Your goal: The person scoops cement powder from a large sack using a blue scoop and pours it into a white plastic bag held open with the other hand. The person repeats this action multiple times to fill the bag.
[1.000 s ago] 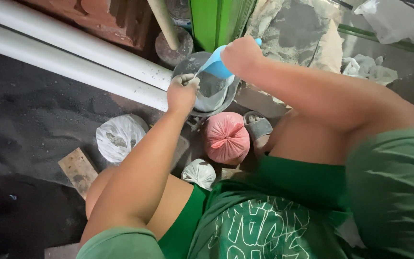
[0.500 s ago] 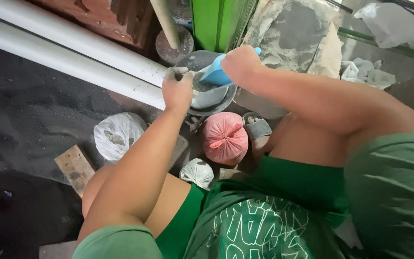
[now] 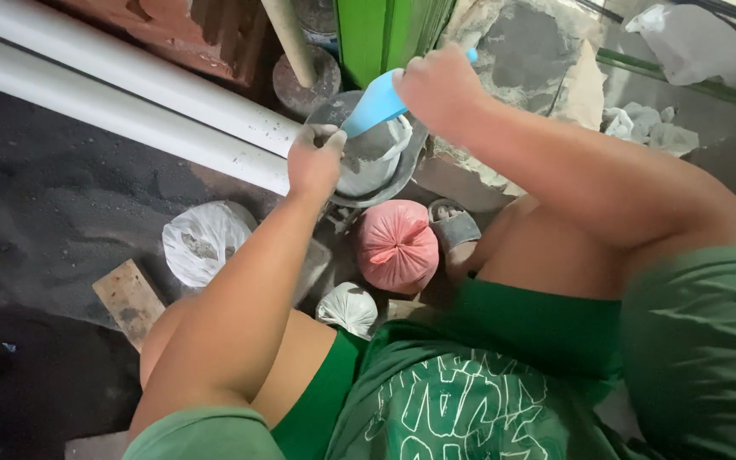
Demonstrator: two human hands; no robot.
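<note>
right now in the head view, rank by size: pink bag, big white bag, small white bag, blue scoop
1. pink bag and big white bag, too alike to rank
2. small white bag
3. blue scoop, partly hidden by the right hand

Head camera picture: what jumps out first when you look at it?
The bright blue scoop in the right hand stands out, tipped over a grey bowl lined with a white bag, top middle. The left hand grips that bowl's near edge. Just below sits a tied pink bag, with a white bag to its left and two white pipes crossing the upper left.
</note>
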